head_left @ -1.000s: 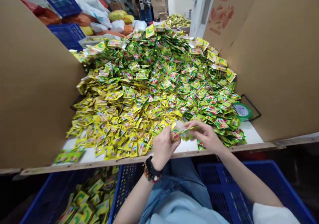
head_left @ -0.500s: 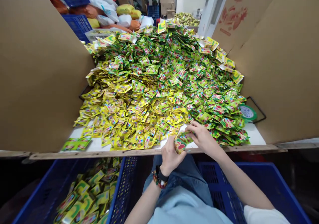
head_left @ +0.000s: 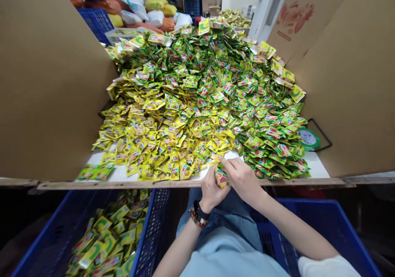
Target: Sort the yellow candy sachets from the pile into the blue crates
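Just above the table's front edge, my left hand (head_left: 213, 189) is closed around a small green packet (head_left: 221, 179) with a red fruit picture on it. From the right, my right hand (head_left: 242, 179) reaches over, its fingers pinched together at the packet's upper edge and covering part of it. Whether several packets are stacked in the grip, I cannot tell. Beyond my hands rises a big heap of loose packets: yellow ones (head_left: 166, 145) toward the front left, green ones (head_left: 268, 133) at the right and back.
Cardboard walls (head_left: 52, 88) flank the heap. A green tape roll (head_left: 309, 139) lies at the right, flat green packets (head_left: 95, 171) at the front left. Below stand a blue crate (head_left: 143, 231) with small yellow-green boxes and another blue crate (head_left: 336, 227). Filled sacks (head_left: 156, 3) lie behind.
My right hand has shifted left and turned over the packet, its fingers now closer to my left hand. The left hand keeps its grip. The view has tilted slightly.
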A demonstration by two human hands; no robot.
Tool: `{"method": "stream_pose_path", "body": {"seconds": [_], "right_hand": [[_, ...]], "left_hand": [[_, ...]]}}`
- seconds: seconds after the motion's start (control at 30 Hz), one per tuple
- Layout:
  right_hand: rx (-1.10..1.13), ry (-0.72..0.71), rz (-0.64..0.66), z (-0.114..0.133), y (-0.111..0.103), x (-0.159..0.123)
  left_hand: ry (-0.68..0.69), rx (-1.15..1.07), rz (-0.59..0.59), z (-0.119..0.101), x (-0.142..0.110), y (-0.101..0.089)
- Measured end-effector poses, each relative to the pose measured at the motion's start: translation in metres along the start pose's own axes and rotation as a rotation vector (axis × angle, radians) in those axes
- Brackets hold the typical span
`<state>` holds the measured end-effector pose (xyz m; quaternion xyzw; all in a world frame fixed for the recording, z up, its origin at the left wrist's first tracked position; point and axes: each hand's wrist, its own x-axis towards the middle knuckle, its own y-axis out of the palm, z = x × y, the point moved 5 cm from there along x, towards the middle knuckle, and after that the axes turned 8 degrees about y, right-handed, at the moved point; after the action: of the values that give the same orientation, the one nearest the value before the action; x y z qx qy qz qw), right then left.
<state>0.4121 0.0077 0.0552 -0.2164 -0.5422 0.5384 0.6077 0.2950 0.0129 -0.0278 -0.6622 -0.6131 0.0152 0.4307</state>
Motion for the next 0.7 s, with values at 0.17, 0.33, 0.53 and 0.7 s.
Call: {"method": "stream_pose_path", "body": {"seconds": [0.17,0.33,0.53,0.7], "right_hand": [[0.015,0.038,-0.251,0.004,-0.004,-0.009],[0.221,0.055,-0.204,0.003,0.007,-0.012],[0.362,0.094,-0.05,0.001,0.024,-0.018],[0.967,0.457,-0.094,-0.026,0.037,-0.022]], "left_hand": [[0.036,0.0,-0.038,-0.003,-0.001,0.0],[0.072,0.015,-0.043,0.001,-0.003,0.003],[0.142,0.083,-0.089,0.001,-0.002,0.003],[0.206,0.066,-0.189,0.001,-0.005,0.0]]}}
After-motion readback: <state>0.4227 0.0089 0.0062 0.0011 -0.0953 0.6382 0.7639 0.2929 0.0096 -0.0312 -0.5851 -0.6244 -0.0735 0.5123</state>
